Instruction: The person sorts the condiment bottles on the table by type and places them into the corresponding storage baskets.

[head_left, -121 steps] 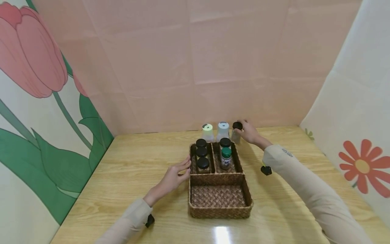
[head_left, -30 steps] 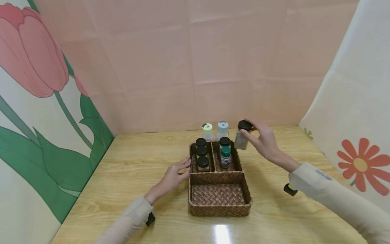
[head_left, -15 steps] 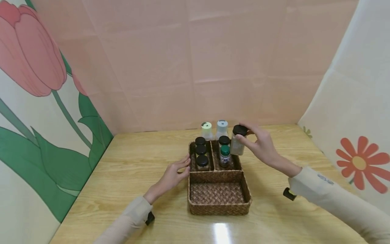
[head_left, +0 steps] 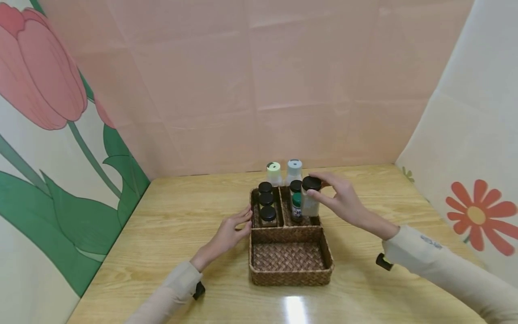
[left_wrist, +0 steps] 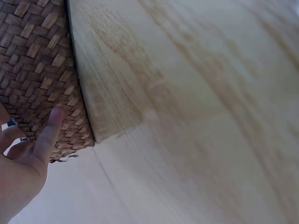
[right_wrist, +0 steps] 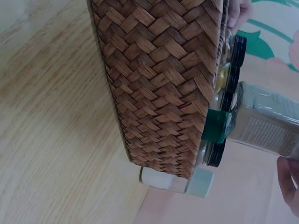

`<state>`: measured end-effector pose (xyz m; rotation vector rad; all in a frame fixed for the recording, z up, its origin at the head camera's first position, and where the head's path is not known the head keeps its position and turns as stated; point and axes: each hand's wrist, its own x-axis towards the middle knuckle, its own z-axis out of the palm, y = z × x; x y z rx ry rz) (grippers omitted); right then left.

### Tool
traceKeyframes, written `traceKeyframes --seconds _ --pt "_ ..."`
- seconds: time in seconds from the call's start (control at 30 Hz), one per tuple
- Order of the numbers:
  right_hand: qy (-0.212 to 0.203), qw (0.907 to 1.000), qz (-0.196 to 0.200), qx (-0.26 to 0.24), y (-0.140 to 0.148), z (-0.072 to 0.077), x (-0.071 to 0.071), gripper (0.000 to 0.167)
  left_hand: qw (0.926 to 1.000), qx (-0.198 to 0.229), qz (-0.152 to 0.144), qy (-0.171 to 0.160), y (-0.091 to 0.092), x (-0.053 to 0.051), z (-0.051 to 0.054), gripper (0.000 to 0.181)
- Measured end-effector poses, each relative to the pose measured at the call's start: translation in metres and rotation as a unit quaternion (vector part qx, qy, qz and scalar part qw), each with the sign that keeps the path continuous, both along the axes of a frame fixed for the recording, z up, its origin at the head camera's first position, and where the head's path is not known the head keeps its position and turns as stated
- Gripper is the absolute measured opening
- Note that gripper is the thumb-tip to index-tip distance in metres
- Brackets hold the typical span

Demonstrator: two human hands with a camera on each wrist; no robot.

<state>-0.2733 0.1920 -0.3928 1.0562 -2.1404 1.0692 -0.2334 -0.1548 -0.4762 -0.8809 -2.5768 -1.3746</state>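
My right hand [head_left: 344, 202] holds a clear spice jar [head_left: 310, 203] by its black lid. In the right wrist view the printed jar [right_wrist: 264, 119] has greyish-brown contents, its base above the rim of the woven basket [head_left: 291, 278]. Beneath it is the basket's right rear compartment, where a green-capped bottle [head_left: 296, 208] and a black-lidded jar [head_left: 296, 185] stand. Several black-lidded jars [head_left: 268, 213] line the left rear compartment. My left hand [head_left: 229, 234] grips the basket's left wall, thumb [left_wrist: 49, 128] on the outside, other fingers at the rim.
Behind the basket stand a bottle with a yellow-green cap [head_left: 274, 170] and one with a pale blue cap [head_left: 294, 167]. The basket's wide front compartment [head_left: 287, 257] shows its woven floor. Pink cloth [head_left: 251, 90] hangs behind the wooden table [head_left: 182, 202].
My right hand lifted the black-lidded spice jar from behind the basket, then brought it forward and left over the right rear compartment. My left hand has stayed at the basket's left side.
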Motion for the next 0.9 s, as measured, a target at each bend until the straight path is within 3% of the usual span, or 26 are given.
traceKeyframes --seconds 0.33,0.9 --pt "0.003 0.9993 0.035 0.013 -0.008 -0.01 0.002 0.055 1.0 -0.001 0.005 0.008 0.001 0.0 0.001 0.04" --pt "-0.037 0.9971 0.026 0.061 -0.011 -0.044 0.006 0.048 0.9999 0.001 0.006 0.009 0.002 0.001 0.002 0.039"
